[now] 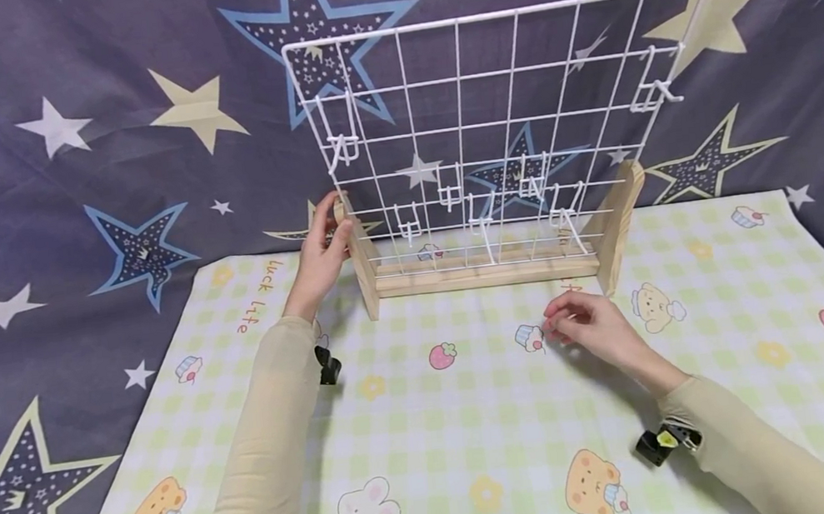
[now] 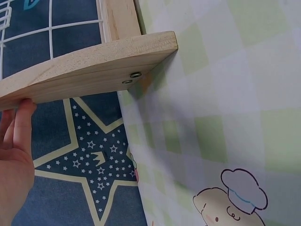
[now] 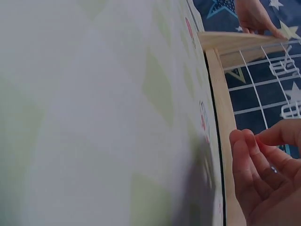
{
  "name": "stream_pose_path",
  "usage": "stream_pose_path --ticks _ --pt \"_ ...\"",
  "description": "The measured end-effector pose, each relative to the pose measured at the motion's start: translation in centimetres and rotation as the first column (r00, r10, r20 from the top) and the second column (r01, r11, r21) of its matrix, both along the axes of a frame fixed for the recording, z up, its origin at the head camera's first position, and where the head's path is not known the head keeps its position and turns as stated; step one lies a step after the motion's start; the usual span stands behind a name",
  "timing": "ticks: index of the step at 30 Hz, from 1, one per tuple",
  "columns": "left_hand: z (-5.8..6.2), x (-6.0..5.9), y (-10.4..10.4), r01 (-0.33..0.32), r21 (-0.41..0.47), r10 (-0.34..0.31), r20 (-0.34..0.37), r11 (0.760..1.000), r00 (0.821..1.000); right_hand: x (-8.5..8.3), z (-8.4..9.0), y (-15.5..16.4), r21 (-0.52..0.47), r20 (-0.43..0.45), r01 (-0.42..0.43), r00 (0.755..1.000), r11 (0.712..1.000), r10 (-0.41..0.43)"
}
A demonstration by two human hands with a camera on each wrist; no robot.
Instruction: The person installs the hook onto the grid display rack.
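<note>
From my seat I take in the biggest thing first: a dark star-printed backdrop (image 1: 74, 200) fills everything from nine o'clock round to three. Below it, from four through eight o'clock, lies a pale green checked mat (image 1: 429, 423) with cartoon bears, bunnies and strawberries. At twelve o'clock on that mat stands the white wire grid rack (image 1: 488, 115), leaning slightly back in its wooden base (image 1: 485, 273), with small white hooks (image 1: 408, 224) hanging off its lower rows.

My left arm, in a beige sleeve (image 1: 273, 439), stretches straight up toward eleven o'clock. The left hand (image 1: 321, 254) rests against the left wooden side post (image 1: 361, 254), fingers fairly straight along the wood; the left wrist view shows the fingertips (image 2: 23, 127) touching the underside edge of that wooden foot, not wrapped round it.

My right arm comes in from five o'clock, bent at the wrist. The right hand (image 1: 593, 326) hovers low over the mat just in front of the base, at about six o'clock from the rack, thumb and fingertips (image 3: 247, 146) drawn together in a narrow pinch. Whether something small sits between them I cannot tell
</note>
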State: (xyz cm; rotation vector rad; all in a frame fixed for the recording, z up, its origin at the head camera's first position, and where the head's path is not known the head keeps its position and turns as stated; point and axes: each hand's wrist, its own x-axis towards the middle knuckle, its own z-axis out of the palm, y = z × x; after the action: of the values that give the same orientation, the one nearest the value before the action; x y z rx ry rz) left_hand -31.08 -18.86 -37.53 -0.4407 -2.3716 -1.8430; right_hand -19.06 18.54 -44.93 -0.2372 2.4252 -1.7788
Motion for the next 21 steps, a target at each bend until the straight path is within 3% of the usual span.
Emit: stream_pose_path --ticks 4,10,21 --pt "-1.2 -0.9 -0.4 -0.013 0.0 0.013 -0.007 1.0 1.0 0.2 -0.3 1.0 0.001 0.007 0.033 0.999 0.999 -0.033" --pt "-1.8 -1.3 -0.4 -0.025 -0.014 0.024 -0.036 1.0 0.999 0.4 -0.9 2.4 -0.025 0.036 0.099 0.995 0.995 -0.098" --pt "-1.8 -1.3 -0.4 -0.032 -0.023 0.031 -0.035 0.999 0.999 0.7 -1.5 4.5 -0.153 -0.016 0.121 0.992 0.981 -0.125"
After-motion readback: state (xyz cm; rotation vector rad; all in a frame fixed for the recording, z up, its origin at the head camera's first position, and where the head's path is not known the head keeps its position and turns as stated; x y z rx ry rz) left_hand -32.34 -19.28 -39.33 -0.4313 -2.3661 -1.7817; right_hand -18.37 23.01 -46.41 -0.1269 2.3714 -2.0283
